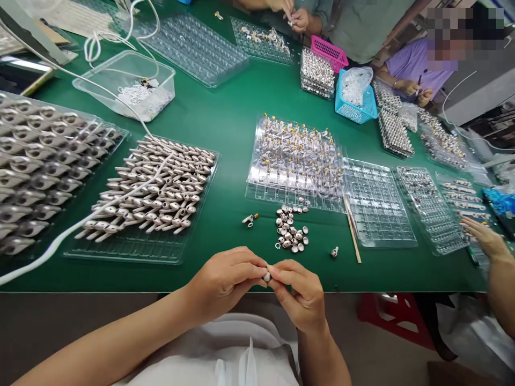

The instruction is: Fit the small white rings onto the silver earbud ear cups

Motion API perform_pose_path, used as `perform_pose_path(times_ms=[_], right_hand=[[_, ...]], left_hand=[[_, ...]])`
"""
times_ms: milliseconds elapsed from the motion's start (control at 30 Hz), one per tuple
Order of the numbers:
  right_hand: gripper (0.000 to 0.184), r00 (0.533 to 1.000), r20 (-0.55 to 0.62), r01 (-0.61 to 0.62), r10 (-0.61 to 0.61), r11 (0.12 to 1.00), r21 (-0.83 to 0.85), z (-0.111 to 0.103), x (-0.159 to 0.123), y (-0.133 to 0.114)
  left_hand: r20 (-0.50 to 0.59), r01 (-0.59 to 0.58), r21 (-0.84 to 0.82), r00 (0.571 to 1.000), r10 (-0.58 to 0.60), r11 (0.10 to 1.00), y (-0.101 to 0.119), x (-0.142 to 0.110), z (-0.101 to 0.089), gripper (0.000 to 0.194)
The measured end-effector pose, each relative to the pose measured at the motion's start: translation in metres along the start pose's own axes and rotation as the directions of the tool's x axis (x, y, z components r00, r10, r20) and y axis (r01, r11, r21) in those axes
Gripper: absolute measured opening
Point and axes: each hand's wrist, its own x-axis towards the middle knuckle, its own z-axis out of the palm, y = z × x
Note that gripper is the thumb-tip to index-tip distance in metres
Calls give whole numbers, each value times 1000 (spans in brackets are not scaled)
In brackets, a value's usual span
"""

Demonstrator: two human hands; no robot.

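My left hand (233,274) and my right hand (300,292) meet at the table's front edge. Both sets of fingertips pinch one small, pale rounded part (267,276), mostly hidden by the fingers. Just beyond lies a loose pile of small champagne-coloured rounded caps (286,228), some showing their hollow side. To its left is a small stemmed piece with a yellow tab (250,219). A single stemmed metallic piece (334,251) lies to the right of the pile.
A tray of stemmed metallic shells (151,187) is at left, crossed by a white cable (92,217). Ahead are a part-filled clear tray (298,155), a clear tray (378,203) and a wooden stick (352,230). A co-worker's hand (488,238) reaches in at right; others sit opposite.
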Motion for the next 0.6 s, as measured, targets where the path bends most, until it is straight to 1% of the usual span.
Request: perform_pose_path(times_ms=[167, 267, 400, 500, 533, 600], right_hand=[[40, 1000, 11, -10, 9, 1000, 2, -1, -1, 0], [39, 999, -39, -29, 32, 998, 54, 1, -3, 1], [30, 983, -134, -99, 125, 978, 186, 7, -6, 4], [25, 965, -167, -151, 203, 948, 282, 13, -8, 4], [24, 959, -177, -163, 219, 945, 285, 14, -8, 4], [24, 953, -207, -172, 223, 957, 235, 16, -8, 3]], left_hand=[[-23, -8, -11, 1000, 8, 1000, 3, 2, 1, 10], [-19, -5, -30, 1000, 5, 1000, 4, 2, 2, 12], [-10, 8, -62, 1000, -8, 998, 3, 1, 4, 15], [-19, 90, -71, 996, -92, 993, 2, 0, 6, 12], [-27, 134, -67, 990, -136, 989, 2, -1, 6, 11], [-37, 216, -72, 975, -219, 974, 2, -1, 6, 11]])
